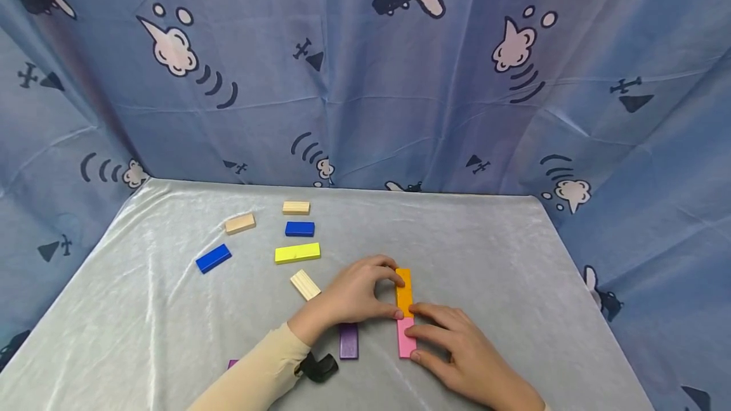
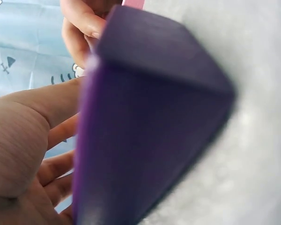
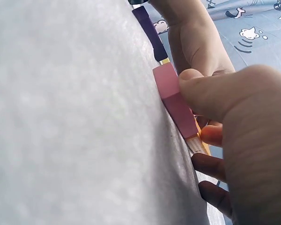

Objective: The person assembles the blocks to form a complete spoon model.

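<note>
An orange block point(image 1: 404, 300) and a pink block point(image 1: 406, 342) lie end to end in one line on the cloth. My left hand point(image 1: 365, 287) holds the orange block, its thumb low on the left side near the joint and its fingers at the far part. From the right, my right hand point(image 1: 465, 351) grips the pink block, with the thumb by its near end; one finger reaches the joint. In the right wrist view the right thumb rests against the pink block point(image 3: 173, 96). A purple block point(image 1: 349, 341) lies below my left wrist and looms large in the left wrist view.
Left of the hands lie a yellow block point(image 1: 297, 253), blue blocks point(image 1: 299, 229) point(image 1: 214, 259) and several plain wood blocks point(image 1: 296, 208). Another purple block point(image 1: 232, 363) is mostly hidden by the left sleeve point(image 1: 257, 366). A patterned blue curtain point(image 1: 365, 113) hangs behind the table.
</note>
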Action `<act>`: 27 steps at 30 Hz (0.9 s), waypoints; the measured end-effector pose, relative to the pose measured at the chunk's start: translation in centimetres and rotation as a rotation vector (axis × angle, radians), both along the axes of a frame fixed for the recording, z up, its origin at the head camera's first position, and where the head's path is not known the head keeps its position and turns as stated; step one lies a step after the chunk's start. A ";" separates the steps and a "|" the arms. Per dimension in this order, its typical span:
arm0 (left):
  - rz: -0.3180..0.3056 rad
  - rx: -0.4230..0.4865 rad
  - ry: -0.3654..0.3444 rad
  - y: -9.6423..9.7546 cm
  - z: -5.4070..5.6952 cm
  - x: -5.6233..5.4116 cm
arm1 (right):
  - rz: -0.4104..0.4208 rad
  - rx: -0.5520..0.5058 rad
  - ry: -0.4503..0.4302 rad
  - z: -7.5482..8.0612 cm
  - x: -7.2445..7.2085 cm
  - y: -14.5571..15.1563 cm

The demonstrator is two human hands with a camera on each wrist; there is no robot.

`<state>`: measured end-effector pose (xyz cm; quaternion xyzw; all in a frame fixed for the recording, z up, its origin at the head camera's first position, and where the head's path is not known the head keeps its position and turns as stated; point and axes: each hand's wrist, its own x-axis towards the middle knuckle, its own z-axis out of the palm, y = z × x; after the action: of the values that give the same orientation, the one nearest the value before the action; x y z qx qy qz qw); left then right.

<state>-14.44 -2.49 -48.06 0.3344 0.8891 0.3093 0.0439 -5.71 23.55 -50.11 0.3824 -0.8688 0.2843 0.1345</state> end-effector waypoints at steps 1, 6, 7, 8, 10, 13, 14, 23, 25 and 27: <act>-0.003 -0.005 -0.003 0.0 0.0 0.0 | 0.003 -0.004 0.000 0.0 0.0 0.0; -0.026 -0.035 -0.012 -0.2 0.1 0.0 | 0.000 0.001 -0.008 0.1 0.1 0.0; -0.031 -0.041 -0.014 -0.2 0.1 -0.1 | -0.001 0.003 -0.011 0.1 0.1 0.0; -0.037 -0.046 -0.015 -0.3 0.1 -0.1 | 0.002 0.003 -0.012 0.1 0.1 0.0; -0.048 -0.054 -0.015 -0.4 0.1 -0.1 | 0.007 0.003 -0.007 0.0 0.1 -0.1; -0.056 -0.066 -0.006 -0.4 0.1 0.0 | 0.016 -0.003 0.003 0.0 0.0 -0.1; -0.058 -0.068 -0.002 -0.5 0.1 0.0 | 0.018 -0.004 0.003 0.0 0.0 -0.1; -0.075 -0.074 0.018 -0.5 -0.1 -0.1 | 0.002 -0.007 -0.012 0.0 0.1 -0.1; -0.078 -0.077 0.022 -0.5 -0.2 -0.1 | -0.005 -0.005 -0.030 0.0 0.1 -0.1; -0.079 -0.083 0.022 -0.6 -0.3 -0.1 | -0.009 0.003 -0.039 -0.1 0.1 -0.1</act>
<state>-14.56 -3.08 -48.33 0.3705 0.8878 0.2662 0.0601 -5.61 23.41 -50.19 0.3732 -0.8734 0.2897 0.1184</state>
